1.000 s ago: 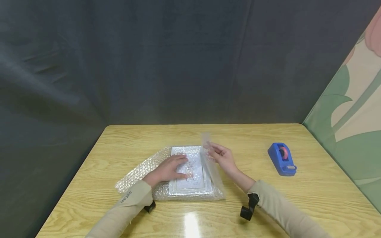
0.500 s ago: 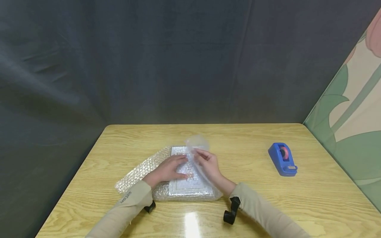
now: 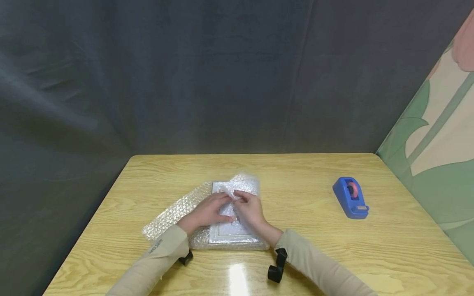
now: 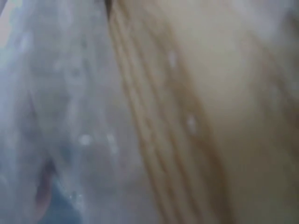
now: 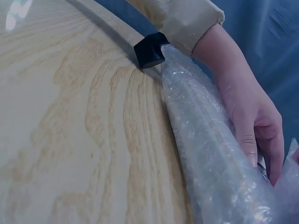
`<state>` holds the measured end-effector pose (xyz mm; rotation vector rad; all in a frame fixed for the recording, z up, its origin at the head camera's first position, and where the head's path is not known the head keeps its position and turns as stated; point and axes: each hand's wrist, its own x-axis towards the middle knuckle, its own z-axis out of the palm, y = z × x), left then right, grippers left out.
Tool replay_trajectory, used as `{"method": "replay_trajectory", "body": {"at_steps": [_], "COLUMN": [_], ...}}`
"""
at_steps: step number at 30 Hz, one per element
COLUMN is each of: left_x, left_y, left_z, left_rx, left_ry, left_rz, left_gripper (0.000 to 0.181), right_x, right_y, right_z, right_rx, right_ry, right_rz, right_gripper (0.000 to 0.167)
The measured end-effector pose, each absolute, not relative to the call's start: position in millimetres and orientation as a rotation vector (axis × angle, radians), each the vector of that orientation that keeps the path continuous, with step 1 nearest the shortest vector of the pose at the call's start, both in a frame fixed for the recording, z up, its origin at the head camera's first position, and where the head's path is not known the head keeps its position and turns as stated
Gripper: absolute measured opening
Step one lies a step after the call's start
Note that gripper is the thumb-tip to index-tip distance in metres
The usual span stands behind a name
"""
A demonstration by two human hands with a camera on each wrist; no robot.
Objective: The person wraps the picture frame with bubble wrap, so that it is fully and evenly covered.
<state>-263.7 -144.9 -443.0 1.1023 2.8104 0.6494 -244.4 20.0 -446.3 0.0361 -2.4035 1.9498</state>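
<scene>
A white picture frame (image 3: 231, 238) lies flat at the table's middle on a sheet of clear bubble wrap (image 3: 177, 209). My left hand (image 3: 209, 209) rests on the frame's left part, fingers spread. The right hand (image 3: 252, 211) pinches the edge of the wrap's right flap (image 3: 246, 185), which now lies over the frame's right side. Both hands' fingertips are close together above the frame. In the right wrist view, the left hand (image 5: 247, 107) rests on the wrapped bundle (image 5: 205, 140). The left wrist view is blurred and shows mostly wrap (image 4: 79, 93).
A blue tape dispenser (image 3: 351, 198) with a pink roll stands on the right of the wooden table (image 3: 303, 172). Black wrist cameras sit below both cuffs. A dark curtain (image 3: 222, 82) hangs behind, and a flowered cloth (image 3: 444, 164) is at the right.
My right hand has moved left, drawing the bubble wrap's right flap from upright beside the frame to over it. The left hand has stayed in place.
</scene>
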Motion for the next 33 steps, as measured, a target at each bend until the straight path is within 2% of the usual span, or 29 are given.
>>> {"method": "replay_trajectory", "body": {"at_steps": [9,16,19,26,33], "left_x": [-258,-254,-252,-250,-252], "left_y": [-148,-164,-165,-163,-165], "left_z": [-439,-439,-439,-438,-440], "left_rx": [1.028,0.826,0.828,0.978,0.975], "left_ry": [2.922,2.952,2.971,2.944,2.868], "left_rz": [0.633,0.699,0.717,0.654,0.614], "left_gripper": [0.075,0.1,0.104,0.086,0.076], "right_x": [-243,-242,-241,-240,-241], "right_y": [20,19,19,18,18], "right_z": [-445,-444,-445,-445,-444], "right_rx": [0.104,0.137,0.155,0.203,0.23], "right_ry": [-2.514,-2.567,-2.604,-2.657,-2.661], "right_rz": [1.766,1.733,1.659,1.48,1.438], "right_gripper": [0.038,0.046,0.05,0.051,0.046]}}
